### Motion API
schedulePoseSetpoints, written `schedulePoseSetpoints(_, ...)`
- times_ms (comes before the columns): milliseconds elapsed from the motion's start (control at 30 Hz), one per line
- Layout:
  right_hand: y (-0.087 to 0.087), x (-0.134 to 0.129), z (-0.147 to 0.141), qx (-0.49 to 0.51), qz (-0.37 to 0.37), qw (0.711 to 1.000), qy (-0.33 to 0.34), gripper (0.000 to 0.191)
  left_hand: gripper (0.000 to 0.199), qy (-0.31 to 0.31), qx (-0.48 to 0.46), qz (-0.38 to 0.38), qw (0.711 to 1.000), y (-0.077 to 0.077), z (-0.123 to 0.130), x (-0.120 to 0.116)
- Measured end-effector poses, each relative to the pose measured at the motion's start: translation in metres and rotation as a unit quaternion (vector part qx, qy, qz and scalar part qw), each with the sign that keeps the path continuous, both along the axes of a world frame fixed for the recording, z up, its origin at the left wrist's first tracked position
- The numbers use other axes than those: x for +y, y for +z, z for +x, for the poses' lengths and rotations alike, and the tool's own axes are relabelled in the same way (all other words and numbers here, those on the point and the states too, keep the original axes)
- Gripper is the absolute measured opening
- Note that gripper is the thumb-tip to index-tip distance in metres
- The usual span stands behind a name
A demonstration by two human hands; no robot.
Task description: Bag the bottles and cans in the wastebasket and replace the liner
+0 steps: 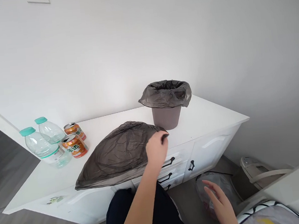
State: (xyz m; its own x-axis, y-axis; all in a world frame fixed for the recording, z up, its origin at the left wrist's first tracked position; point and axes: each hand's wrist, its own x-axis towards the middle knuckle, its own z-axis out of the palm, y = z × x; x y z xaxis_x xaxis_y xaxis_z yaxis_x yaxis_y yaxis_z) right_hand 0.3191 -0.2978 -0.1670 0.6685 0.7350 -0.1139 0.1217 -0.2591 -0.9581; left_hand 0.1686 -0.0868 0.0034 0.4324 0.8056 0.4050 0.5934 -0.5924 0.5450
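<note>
In the head view we take the bin [166, 118] as our landmark: it stands upright on the white desk [208, 116], close to the wall, and a dark liner [158, 98] is folded over its rim and hangs loosely around its upper part. Just in front of the bin and to its left lies the loose dark bag [122, 155], spread flat and slightly see-through, with one pointed end hanging over the desk's front edge. Our left hand [156, 147] is closed around the bag's other end, just in front of the bin's base, and a small tip of the plastic pokes out past the fingers. Our right hand [220, 203] is well below the bin and to its right, away from the desk top, holding nothing, with the thumb and fingers loosely apart. Well to the left of the bin, beyond the bag, we see two orange cans [75, 147] standing one behind the other, and farther left from the bin two clear bottles [47, 146] with turquoise caps. Below the bin, dark handles [168, 162] line the desk's front, and lower right of it a pale translucent sack [220, 184] sits on the floor [189, 206].
</note>
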Motion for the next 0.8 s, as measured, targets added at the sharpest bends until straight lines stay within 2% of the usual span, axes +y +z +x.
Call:
schedulePoseSetpoints(33,0.0,0.005,-0.002,-0.002,0.007,1.0,0.011,0.052,0.028,0.002,-0.087,-0.034,0.996,0.005,-0.016,0.005)
schedulePoseSetpoints(100,0.003,0.018,-0.008,-0.003,0.017,0.999,0.034,0.051,0.032,0.019,-0.245,-0.108,0.963,0.015,-0.055,0.015)
schedulePoseSetpoints(200,0.013,0.042,-0.026,-0.008,0.024,0.996,0.085,0.051,0.044,0.078,-0.436,-0.174,0.879,0.026,-0.123,0.022)
schedulePoseSetpoints(300,0.034,0.068,-0.052,-0.02,0.051,0.987,0.153,0.052,0.049,0.149,-0.542,-0.172,0.809,0.033,-0.185,0.015)
schedulePoseSetpoints(400,0.066,0.099,-0.082,-0.061,0.102,0.967,0.223,0.054,0.049,0.227,-0.574,-0.15,0.772,0.037,-0.23,-0.005)
schedulePoseSetpoints(500,0.103,0.139,-0.114,-0.137,0.153,0.936,0.285,0.056,0.047,0.29,-0.559,-0.132,0.765,0.036,-0.258,-0.029)
schedulePoseSetpoints(600,0.137,0.187,-0.145,-0.238,0.19,0.889,0.343,0.055,0.045,0.339,-0.522,-0.128,0.772,0.031,-0.276,-0.047)
schedulePoseSetpoints(700,0.159,0.237,-0.176,-0.361,0.185,0.825,0.394,0.057,0.041,0.351,-0.445,-0.14,0.812,0.023,-0.287,-0.055)
schedulePoseSetpoints(800,0.173,0.279,-0.205,-0.474,0.151,0.753,0.43,0.059,0.034,0.363,-0.329,-0.145,0.86,0.017,-0.293,-0.056)
